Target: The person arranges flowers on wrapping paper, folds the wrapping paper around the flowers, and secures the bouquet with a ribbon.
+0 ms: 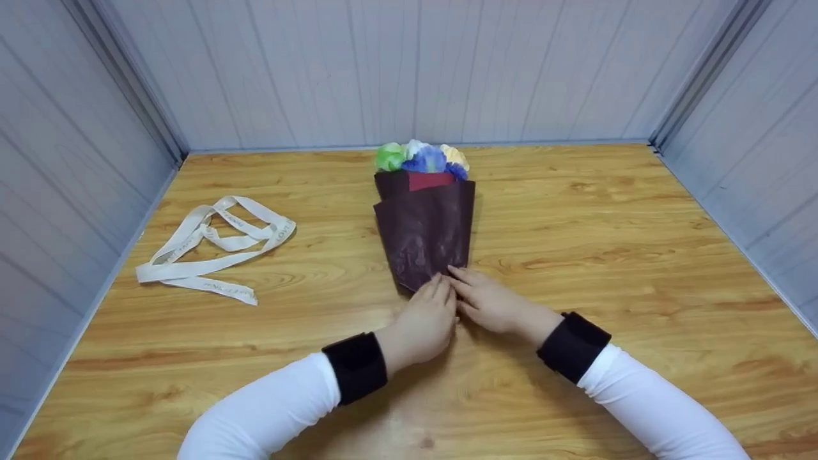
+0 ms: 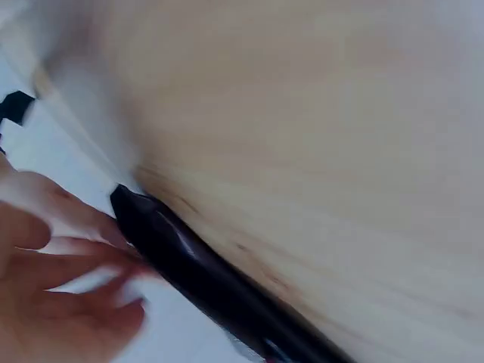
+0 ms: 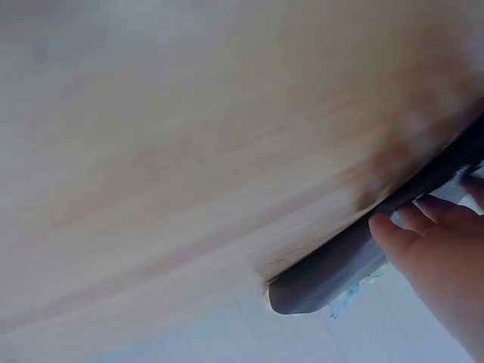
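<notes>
Two hands met at the near, narrow end of a wrapped bouquet (image 1: 425, 220), which lay flat on the wood-grain table (image 1: 639, 255), its green, white, blue and cream blooms (image 1: 427, 158) pointing away from the person. The right hand (image 1: 495, 305) touched the bouquet's lower right edge, fingers slightly apart and nearly straight; the left hand (image 1: 427, 322) touched the bottom of the bouquet from the other side, though whether it pinched the paper I could not tell. The step seemed to be shaping the dark burgundy wrapper (image 1: 415, 249) at its base; done well, it called for light, even pressure from both sides, drawing the folds snug without creasing the paper or skewing the bouquet. Only the head view showed the printed white ribbon (image 1: 150, 274), lying loose left of the bouquet, and the red inner paper (image 1: 429, 181) just below its blooms. The right wrist view gave the wrapper's side profile, with bits of blue and green beyond it; the left wrist view, partly blurred, showed a dark, rounded wrapper edge beside loosely bent fingers.
</notes>
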Tool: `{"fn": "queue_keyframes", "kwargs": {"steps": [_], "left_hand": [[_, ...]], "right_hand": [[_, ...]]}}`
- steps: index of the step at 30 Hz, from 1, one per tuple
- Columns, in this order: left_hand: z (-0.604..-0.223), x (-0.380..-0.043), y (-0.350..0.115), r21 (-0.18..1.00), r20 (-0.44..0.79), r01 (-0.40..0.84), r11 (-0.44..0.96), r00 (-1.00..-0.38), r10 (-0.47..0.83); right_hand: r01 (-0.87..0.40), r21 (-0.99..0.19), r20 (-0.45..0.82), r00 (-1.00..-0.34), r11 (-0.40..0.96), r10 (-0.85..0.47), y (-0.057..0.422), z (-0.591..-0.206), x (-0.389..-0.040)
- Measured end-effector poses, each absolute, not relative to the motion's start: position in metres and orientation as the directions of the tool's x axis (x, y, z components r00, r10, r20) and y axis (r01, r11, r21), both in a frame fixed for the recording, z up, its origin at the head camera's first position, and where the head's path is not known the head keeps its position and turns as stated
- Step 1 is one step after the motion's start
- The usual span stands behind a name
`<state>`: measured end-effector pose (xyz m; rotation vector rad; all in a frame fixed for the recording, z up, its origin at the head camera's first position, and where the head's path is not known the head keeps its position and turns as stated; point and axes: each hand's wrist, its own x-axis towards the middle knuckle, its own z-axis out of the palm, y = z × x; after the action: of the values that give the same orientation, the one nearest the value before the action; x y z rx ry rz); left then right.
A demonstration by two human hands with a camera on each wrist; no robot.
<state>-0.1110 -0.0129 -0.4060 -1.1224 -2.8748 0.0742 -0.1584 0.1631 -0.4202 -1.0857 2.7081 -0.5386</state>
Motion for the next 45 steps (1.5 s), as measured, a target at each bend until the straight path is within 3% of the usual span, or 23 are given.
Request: {"fn": "queue_keyframes", "kwargs": {"steps": [3,6,9,22,30,38,45], "left_hand": [[-0.409,-0.117,-0.012,0.018,-0.177,0.578,0.816,-0.801,0.572],[-0.412,-0.119,-0.012,0.051,-0.314,0.529,0.847,-0.797,0.517],[-0.413,-0.117,-0.012,0.037,-0.371,0.527,0.849,-0.782,0.501],[-0.406,-0.109,-0.010,0.105,-0.441,0.535,0.839,-0.731,0.521],[-0.401,-0.083,-0.005,0.088,-0.437,0.583,0.807,-0.706,0.558],[-0.404,-0.081,-0.006,0.101,-0.422,0.583,0.806,-0.708,0.566],[-0.405,-0.080,-0.006,0.098,-0.424,0.583,0.807,-0.709,0.564]], "right_hand": [[-0.614,-0.390,-0.048,-0.731,0.686,-0.681,0.161,-0.422,-0.159],[-0.612,-0.384,-0.040,-0.738,0.692,-0.674,0.159,-0.423,-0.159],[-0.615,-0.368,-0.020,-0.745,0.697,-0.667,0.158,-0.423,-0.162],[-0.585,-0.330,-0.076,-0.765,0.741,-0.639,0.158,-0.420,-0.166],[-0.605,-0.239,0.085,-0.792,0.759,-0.605,0.153,-0.411,-0.154],[-0.442,-0.246,-0.190,-0.851,0.863,-0.490,0.154,-0.416,-0.173],[-0.395,-0.210,-0.273,-0.855,0.895,-0.441,0.160,-0.419,-0.208]]}}
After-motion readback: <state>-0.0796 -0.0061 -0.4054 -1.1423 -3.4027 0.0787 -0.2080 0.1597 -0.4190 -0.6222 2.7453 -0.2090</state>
